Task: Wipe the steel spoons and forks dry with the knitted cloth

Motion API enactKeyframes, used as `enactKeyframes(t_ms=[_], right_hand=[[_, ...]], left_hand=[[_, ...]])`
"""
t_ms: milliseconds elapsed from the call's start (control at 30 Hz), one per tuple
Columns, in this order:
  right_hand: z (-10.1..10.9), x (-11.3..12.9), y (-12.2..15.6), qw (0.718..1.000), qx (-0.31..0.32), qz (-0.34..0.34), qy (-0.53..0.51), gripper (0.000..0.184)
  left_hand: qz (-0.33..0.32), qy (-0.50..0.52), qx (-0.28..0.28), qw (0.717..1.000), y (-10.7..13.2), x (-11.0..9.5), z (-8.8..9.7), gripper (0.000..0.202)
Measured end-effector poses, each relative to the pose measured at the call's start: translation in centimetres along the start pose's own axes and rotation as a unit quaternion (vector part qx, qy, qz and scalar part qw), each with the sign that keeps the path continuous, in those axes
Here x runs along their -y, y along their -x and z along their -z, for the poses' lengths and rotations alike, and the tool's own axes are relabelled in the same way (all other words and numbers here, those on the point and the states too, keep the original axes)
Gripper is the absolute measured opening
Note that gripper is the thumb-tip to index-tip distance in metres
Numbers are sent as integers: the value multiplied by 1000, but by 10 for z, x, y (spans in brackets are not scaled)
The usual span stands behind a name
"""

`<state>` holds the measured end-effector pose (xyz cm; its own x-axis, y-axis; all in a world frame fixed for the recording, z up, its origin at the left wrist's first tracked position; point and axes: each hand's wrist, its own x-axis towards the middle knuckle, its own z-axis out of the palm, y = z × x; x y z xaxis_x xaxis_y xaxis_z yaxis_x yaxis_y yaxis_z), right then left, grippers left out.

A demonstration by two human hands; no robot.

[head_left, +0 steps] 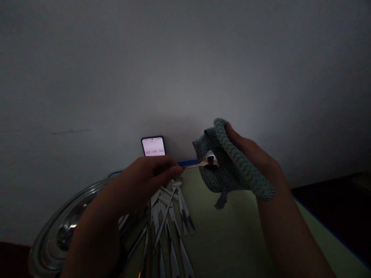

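My left hand (153, 173) pinches the handle of a metal spoon (210, 159) between thumb and fingers. The spoon's bowl points right and lies against a folded grey-green knitted cloth (237, 166) with a dark checked trim. My right hand (252, 152) grips that cloth from behind, its thumb at the upper edge and most of its fingers hidden. Both hands are raised above the table. Below them, a pile of loose cutlery (171, 224), with spoons and several knife-like handles, lies on the table.
A phone (153, 146) showing a running timer leans against the grey wall (185, 69). To the left, partly behind my forearm, is a round shiny metal tray (46, 247). The pale green table (226, 239) has a blue edge.
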<state>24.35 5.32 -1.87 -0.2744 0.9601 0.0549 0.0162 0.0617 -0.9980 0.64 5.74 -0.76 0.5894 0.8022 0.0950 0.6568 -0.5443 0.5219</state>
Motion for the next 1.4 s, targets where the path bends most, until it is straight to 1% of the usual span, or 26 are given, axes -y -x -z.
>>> enactKeyframes(t_ms=[200,333,467,633,767,900,1100,1400], right_hand=[[3,-2,-3,1000,13,12,16,70],[2,-2,-3,1000,16,4,15,64],[1,-2,-3,1000,15,4,21,64],[3,-2,-2,999,33,0,23,65],[3,-3,-2,999,27,5,27,64],[2,-4,-3,1000,17,1,15,61],[-1,-5,-4,1000,4,9,-16,65],[1,-4,-5,1000,14,8,16,65]], left_hand=[[0,-10,-8,1000,0,-1,0,31],[9,-16,-23,1000,-2,-1,-1,30],[12,-22,-30,999,-2,-1,0,30],[7,-7,-39,999,-2,-1,1,28],[9,4,-46,999,-2,-2,1,26],[10,-5,-37,999,-3,0,1,29],[4,-26,-22,999,-2,2,0,30],[2,-40,-11,999,-3,0,0,31]])
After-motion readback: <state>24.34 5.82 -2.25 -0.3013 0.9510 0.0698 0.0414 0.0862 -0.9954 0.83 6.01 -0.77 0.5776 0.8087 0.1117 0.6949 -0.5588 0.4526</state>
